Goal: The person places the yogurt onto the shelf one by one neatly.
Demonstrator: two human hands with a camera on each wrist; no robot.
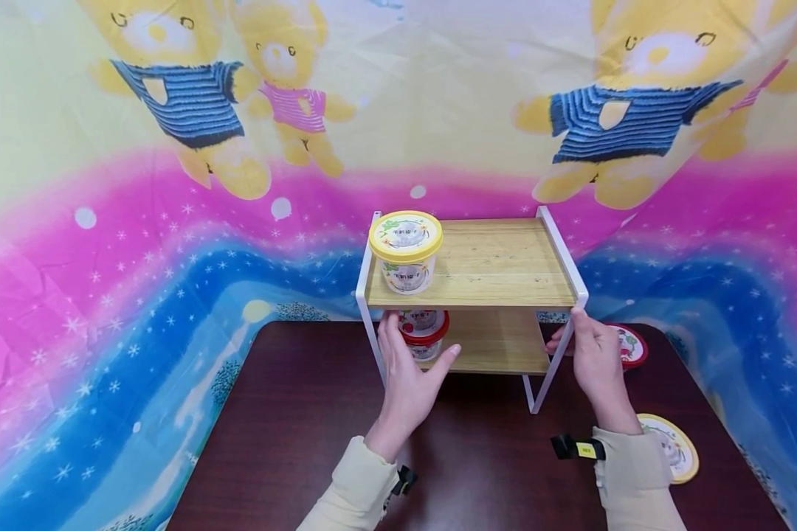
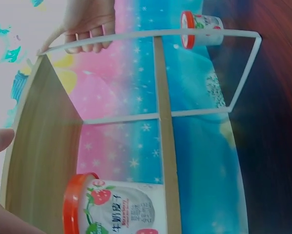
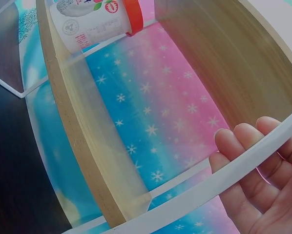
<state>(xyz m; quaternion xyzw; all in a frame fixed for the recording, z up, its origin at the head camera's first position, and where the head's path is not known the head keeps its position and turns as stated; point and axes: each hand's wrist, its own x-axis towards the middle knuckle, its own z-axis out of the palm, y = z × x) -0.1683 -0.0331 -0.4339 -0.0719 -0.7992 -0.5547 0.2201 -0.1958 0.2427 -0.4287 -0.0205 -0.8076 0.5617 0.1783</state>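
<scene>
A two-tier rack with wooden shelves (image 1: 505,258) and a white metal frame stands on the dark table. My right hand (image 1: 598,361) grips its right front upright near the top corner; in the right wrist view, fingers (image 3: 256,161) curl behind the white bar. My left hand (image 1: 408,376) is at the left front of the lower shelf, thumb spread from the fingers. Just beyond it sits a strawberry tub with a red lid (image 2: 119,209), upright on the lower shelf and partly hidden by that hand. A yellow-lidded tub (image 1: 408,254) stands at the left of the top shelf.
Right of the rack, another red-lidded tub (image 1: 631,346) stands on the table (image 1: 292,442), partly behind my right hand. A yellow-lidded tub (image 1: 671,446) is nearer, beside my right sleeve. A bear-printed cloth (image 1: 438,110) hangs close behind the rack.
</scene>
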